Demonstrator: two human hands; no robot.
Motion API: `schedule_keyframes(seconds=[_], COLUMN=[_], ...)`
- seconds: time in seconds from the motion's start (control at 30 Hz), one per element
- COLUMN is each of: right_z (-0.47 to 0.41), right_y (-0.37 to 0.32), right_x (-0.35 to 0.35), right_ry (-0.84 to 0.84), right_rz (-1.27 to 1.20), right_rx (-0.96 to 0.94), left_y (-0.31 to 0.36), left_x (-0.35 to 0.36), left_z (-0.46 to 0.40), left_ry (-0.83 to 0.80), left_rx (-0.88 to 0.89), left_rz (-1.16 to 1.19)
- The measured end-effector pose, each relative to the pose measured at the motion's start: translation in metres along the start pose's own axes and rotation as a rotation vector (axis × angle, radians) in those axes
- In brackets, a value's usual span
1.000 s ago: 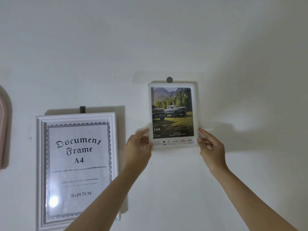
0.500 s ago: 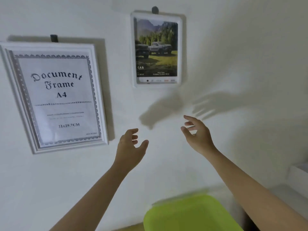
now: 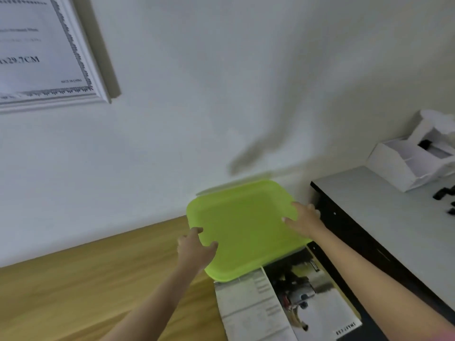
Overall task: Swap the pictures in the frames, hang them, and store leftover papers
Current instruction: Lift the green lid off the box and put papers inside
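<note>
Leftover printed paper sheets (image 3: 283, 306), near side, partly under flat lime-green plastic lid (image 3: 243, 230); left hand (image 3: 194, 249) and right hand (image 3: 304, 220) clasp lid's opposite edges.

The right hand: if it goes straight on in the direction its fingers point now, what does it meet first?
The right hand already lies at the green lid; its fingers point up-left across the lid, so it would probably slide over it, though depth is unclear.

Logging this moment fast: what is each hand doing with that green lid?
Left hand: fingers curled on the green lid's near-left edge, holding it.
Right hand: grips the lid's right edge.
</note>
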State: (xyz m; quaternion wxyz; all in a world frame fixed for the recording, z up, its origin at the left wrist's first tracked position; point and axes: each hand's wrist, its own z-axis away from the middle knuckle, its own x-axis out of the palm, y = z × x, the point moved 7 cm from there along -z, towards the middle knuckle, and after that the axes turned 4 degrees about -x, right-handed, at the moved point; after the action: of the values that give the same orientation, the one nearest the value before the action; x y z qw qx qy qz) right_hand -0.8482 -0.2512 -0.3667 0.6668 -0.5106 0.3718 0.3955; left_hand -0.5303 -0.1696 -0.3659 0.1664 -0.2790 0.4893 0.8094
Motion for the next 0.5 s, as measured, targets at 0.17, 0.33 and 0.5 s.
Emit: schedule_keyframes(seconds=[0.17, 0.33, 0.5], right_z=[0.004, 0.001, -0.006], right_y=[0.026, 0.026, 0.031], right_x=[0.019, 0.021, 0.022], right_ry=[-0.008, -0.004, -0.002], right_rz=[0.045, 0.033, -0.063], right_rx=[0.051, 0.05, 0.061], left_y=[-0.022, -0.027, -0.03], left_x=[0.024, 0.025, 0.025], left_z=[0.006, 0.0, -0.005], left_ry=[-0.054, -0.011, -0.036], left_rx=[-0.031, -0.027, -0.069], left_rz=[-0.017, 0.039, 0.142])
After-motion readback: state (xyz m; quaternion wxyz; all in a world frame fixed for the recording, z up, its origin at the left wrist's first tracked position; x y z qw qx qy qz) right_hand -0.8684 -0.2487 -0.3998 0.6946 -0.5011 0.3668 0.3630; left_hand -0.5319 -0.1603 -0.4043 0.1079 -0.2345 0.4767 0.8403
